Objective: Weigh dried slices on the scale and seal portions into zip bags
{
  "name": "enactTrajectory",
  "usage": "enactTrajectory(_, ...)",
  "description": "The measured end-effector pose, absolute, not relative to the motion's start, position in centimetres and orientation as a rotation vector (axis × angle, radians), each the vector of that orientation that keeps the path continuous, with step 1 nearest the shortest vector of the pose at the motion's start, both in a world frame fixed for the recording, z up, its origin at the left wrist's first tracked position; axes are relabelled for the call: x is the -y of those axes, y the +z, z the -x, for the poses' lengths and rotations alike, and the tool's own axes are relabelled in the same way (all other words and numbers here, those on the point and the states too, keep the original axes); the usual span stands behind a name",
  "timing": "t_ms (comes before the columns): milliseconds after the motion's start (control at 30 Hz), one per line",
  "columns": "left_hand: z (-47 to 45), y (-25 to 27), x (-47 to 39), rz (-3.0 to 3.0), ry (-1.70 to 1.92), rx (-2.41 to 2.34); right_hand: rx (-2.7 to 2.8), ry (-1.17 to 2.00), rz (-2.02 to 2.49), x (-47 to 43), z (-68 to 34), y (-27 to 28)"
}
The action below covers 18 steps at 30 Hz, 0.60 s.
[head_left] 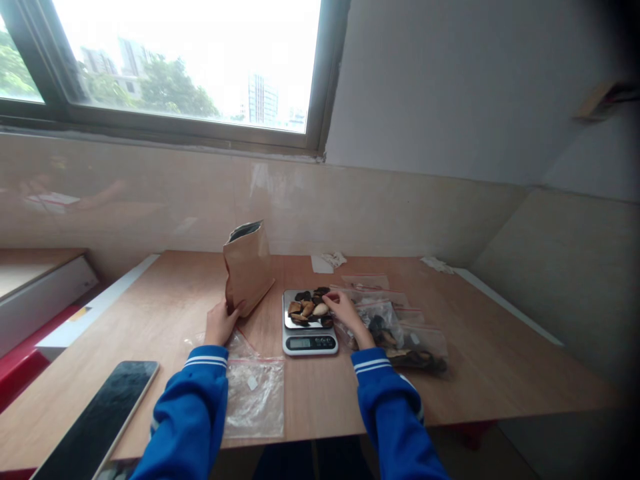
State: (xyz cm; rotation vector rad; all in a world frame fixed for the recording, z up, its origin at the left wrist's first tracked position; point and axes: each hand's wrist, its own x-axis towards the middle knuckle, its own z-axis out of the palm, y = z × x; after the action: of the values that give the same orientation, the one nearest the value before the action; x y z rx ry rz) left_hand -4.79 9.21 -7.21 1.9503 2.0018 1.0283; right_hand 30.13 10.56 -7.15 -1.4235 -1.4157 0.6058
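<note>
My left hand [223,322] grips the lower corner of a brown kraft paper bag [249,267], which stands upright with its top open. To its right sits a kitchen scale [311,344] with a silver plate and a small display; the digits are too faint to read. Brown, black and pale dried pieces [307,309] lie heaped on the plate. My right hand [344,309] reaches over the plate's right edge, fingertips pinched at the heap. Whether a piece is between them cannot be made out.
Several clear zip bags [420,341], some with dark dried pieces, lie right of the scale. A flat clear zip bag [256,400] lies in front. A phone [97,420] rests at the left. White paper [321,265] lies by the tiled wall [400,207] at the back.
</note>
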Motion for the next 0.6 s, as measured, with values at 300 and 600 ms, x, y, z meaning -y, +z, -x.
enactTrajectory(300, 4.75, -7.22, -9.17, -1.936, 1.028, -2.003, 1.374, 0.510, 1.378, -11.00, -30.91, -7.73)
enactTrajectory(600, 4.61, -6.97, -9.05, -1.924, 1.051, -1.985, 1.417, 0.497, 1.307, -11.01, -30.79, -7.99)
